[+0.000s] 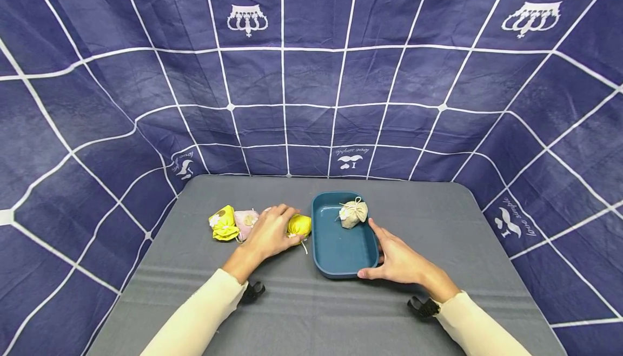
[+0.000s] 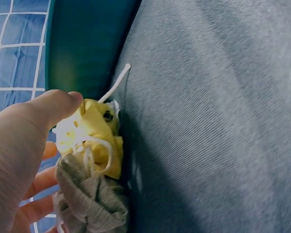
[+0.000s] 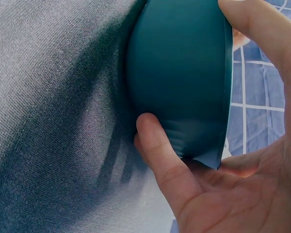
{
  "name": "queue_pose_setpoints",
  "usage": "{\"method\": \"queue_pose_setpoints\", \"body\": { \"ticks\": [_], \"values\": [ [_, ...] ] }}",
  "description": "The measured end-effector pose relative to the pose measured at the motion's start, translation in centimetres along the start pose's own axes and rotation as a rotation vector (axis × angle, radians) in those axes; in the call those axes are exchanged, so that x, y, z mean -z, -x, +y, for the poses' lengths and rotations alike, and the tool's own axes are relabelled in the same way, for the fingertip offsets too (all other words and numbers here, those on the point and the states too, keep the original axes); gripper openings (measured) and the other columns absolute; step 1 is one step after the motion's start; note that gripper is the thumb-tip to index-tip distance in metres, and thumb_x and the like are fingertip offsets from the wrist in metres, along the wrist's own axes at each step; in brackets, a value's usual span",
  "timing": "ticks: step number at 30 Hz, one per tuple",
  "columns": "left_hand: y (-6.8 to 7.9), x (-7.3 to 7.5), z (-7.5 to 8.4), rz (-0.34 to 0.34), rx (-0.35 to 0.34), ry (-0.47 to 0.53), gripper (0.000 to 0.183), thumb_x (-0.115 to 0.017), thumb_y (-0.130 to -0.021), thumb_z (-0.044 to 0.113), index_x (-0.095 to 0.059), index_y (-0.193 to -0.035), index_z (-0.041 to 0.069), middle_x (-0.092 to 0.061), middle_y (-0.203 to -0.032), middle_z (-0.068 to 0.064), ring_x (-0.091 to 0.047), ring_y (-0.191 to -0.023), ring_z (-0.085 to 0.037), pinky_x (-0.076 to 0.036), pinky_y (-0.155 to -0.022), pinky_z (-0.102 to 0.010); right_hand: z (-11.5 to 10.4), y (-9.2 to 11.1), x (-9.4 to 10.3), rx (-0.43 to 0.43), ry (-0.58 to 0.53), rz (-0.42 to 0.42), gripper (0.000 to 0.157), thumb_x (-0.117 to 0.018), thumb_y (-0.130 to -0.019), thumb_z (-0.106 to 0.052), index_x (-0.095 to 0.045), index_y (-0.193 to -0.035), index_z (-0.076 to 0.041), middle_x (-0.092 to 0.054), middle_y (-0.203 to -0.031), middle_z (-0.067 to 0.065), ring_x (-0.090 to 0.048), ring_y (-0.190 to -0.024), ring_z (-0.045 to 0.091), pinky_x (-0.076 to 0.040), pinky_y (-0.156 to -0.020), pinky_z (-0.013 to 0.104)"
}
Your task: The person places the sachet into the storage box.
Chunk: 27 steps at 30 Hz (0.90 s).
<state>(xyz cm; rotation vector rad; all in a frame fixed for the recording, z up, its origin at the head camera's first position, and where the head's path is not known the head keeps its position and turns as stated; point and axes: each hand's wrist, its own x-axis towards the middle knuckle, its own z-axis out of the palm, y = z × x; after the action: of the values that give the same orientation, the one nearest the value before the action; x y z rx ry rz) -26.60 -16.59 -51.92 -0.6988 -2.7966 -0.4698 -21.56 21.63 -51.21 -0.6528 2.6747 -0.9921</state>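
Observation:
My left hand (image 1: 271,232) reaches over a row of small drawstring pouches left of the tray. Its thumb touches a yellow pouch (image 2: 94,121) with white strings, and the other fingers stretch out behind the pouches. Beside that one, a grey-beige pouch (image 2: 89,194) shows in the left wrist view; in the head view the hand covers it. My right hand (image 1: 401,258) holds the right side of a blue-green tray (image 1: 340,253), fingers on its outer wall (image 3: 179,73). Inside the tray, toward the far right, lies a beige pouch (image 1: 353,213) tied with a string bow.
Farther left in the row lie a yellow pouch (image 1: 224,223) and a pink pouch (image 1: 245,222). Everything stands on a grey cloth-covered table (image 1: 311,312). A blue sheet with white lines (image 1: 311,80) hangs behind the table and along both sides.

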Motion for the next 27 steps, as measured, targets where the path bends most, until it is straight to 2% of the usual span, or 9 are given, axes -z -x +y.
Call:
{"method": "queue_pose_setpoints", "body": {
  "ticks": [6,11,15,20,22,24,27],
  "values": [
    [0.1,-0.7,0.3,-0.016,0.017,-0.048,0.069,-0.100,-0.087,0.055,-0.078,-0.140,0.017,-0.080,-0.129,-0.009,-0.074,-0.122,-0.038,-0.054,-0.119,-0.062,0.0,0.0,-0.1,-0.008,-0.012,-0.001,0.144,-0.105,-0.084,-0.053,-0.018,-0.183,0.005,-0.055,-0.165,0.031,-0.076,-0.108,0.014,-0.067,-0.092,0.025],
    [0.0,-1.2,0.2,-0.036,0.021,-0.065,0.070,-0.100,-0.086,0.055,-0.078,-0.141,0.019,-0.079,-0.131,-0.009,-0.073,-0.122,-0.036,-0.056,-0.113,-0.059,0.2,0.0,-0.2,-0.023,-0.022,0.000,0.145,-0.105,-0.083,-0.053,-0.017,-0.183,0.004,-0.055,-0.164,0.030,-0.077,-0.112,0.018,-0.068,-0.093,0.024],
    [-0.1,-1.0,-0.3,-0.043,-0.022,-0.033,0.064,-0.102,-0.086,0.045,-0.079,-0.140,0.020,-0.080,-0.131,-0.007,-0.073,-0.122,-0.036,-0.057,-0.108,-0.059,0.2,0.1,-0.2,-0.025,-0.039,-0.002,0.145,-0.105,-0.083,-0.052,-0.016,-0.184,0.004,-0.054,-0.166,0.031,-0.079,-0.113,0.020,-0.068,-0.093,0.024],
    [0.1,-0.4,-1.2,-0.100,-0.079,0.042,0.063,-0.101,-0.082,0.022,-0.080,-0.141,0.023,-0.080,-0.137,-0.005,-0.071,-0.132,-0.035,-0.054,-0.113,-0.060,0.1,0.1,-0.2,-0.024,-0.046,-0.003,0.145,-0.105,-0.083,-0.051,-0.016,-0.184,0.004,-0.053,-0.166,0.031,-0.079,-0.111,0.018,-0.068,-0.093,0.024],
    [0.2,-0.2,-1.4,-0.116,-0.094,0.056,0.066,-0.101,-0.080,0.018,-0.080,-0.142,0.024,-0.079,-0.139,-0.005,-0.071,-0.135,-0.035,-0.053,-0.115,-0.060,0.1,0.1,-0.2,-0.021,-0.046,-0.002,0.145,-0.105,-0.083,-0.051,-0.016,-0.184,0.004,-0.054,-0.165,0.031,-0.079,-0.110,0.017,-0.068,-0.092,0.024],
    [0.3,-0.3,-1.5,-0.119,-0.100,0.051,0.065,-0.102,-0.081,0.022,-0.080,-0.142,0.025,-0.079,-0.138,-0.006,-0.071,-0.137,-0.035,-0.052,-0.118,-0.061,0.1,0.0,-0.2,-0.016,-0.042,-0.002,0.145,-0.105,-0.084,-0.050,-0.016,-0.183,0.005,-0.055,-0.165,0.031,-0.079,-0.110,0.017,-0.068,-0.092,0.025],
    [0.4,-0.5,-1.2,-0.111,-0.093,0.019,0.060,-0.102,-0.087,0.038,-0.079,-0.141,0.029,-0.079,-0.135,-0.007,-0.071,-0.137,-0.036,-0.051,-0.121,-0.065,0.1,0.0,-0.2,-0.017,-0.028,0.000,0.144,-0.105,-0.084,-0.052,-0.017,-0.183,0.005,-0.055,-0.164,0.031,-0.078,-0.108,0.016,-0.068,-0.092,0.025]
  ]
}}
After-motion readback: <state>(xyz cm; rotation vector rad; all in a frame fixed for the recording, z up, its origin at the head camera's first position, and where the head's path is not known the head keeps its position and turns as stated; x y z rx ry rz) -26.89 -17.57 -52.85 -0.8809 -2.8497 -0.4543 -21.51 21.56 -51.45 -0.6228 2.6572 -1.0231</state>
